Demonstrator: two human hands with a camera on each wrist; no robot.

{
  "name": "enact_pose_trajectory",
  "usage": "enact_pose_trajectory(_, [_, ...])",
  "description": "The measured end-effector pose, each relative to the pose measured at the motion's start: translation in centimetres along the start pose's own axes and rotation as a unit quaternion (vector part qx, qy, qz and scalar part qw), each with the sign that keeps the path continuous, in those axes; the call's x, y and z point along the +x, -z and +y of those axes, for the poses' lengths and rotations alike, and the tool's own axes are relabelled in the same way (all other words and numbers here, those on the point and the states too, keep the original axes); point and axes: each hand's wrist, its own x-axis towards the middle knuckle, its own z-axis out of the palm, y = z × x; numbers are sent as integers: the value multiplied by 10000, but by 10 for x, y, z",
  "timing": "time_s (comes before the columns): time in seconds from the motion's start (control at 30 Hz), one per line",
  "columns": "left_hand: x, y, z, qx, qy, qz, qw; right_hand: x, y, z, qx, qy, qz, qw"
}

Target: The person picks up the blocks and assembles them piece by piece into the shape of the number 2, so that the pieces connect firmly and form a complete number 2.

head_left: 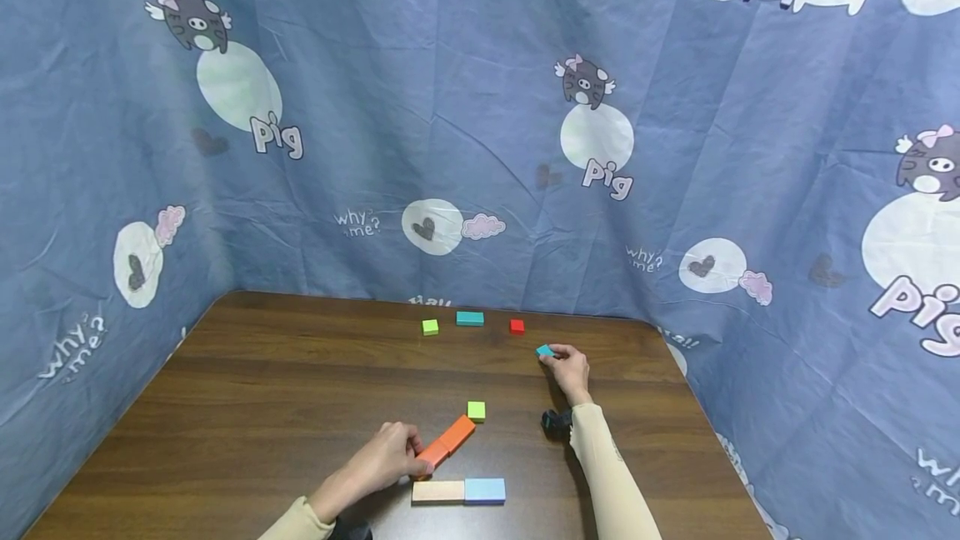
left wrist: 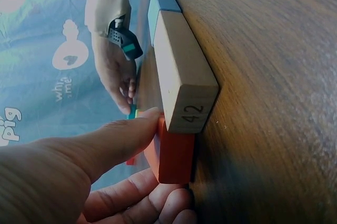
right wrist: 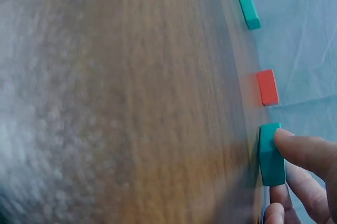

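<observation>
My left hand (head_left: 384,454) pinches the near orange block (left wrist: 176,158) between thumb and fingers. A second orange block (head_left: 458,433) continues from its far end, in a slanting row. Just in front of them, a natural wood block (head_left: 438,492), marked 42 in the left wrist view, lies end to end with a light blue block (head_left: 485,490). Farther out on the right, my right hand (head_left: 572,373) pinches a small teal block (right wrist: 271,155), thumb on one side and fingertips on the other. A lime green block (head_left: 476,412) sits by the far orange end.
Along the back of the brown wooden table (head_left: 300,373) stand a lime green block (head_left: 430,327), a longer teal block (head_left: 470,318) and a red block (head_left: 517,327). Behind the table's far edge hangs a blue curtain (head_left: 480,123) with pig prints. A dark wrist device (head_left: 556,423) shows beside the right sleeve.
</observation>
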Motion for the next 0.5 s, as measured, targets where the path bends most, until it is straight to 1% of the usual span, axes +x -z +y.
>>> enact_pose_trajectory(0.23, [0, -1, 0, -5, -85, 38, 10000, -2, -1, 1, -140, 150, -144, 9997])
enact_pose_trajectory(0.5, [0, 0, 0, -108, -72, 2, 9999, -4, 0, 0, -303, 388, -265, 9984])
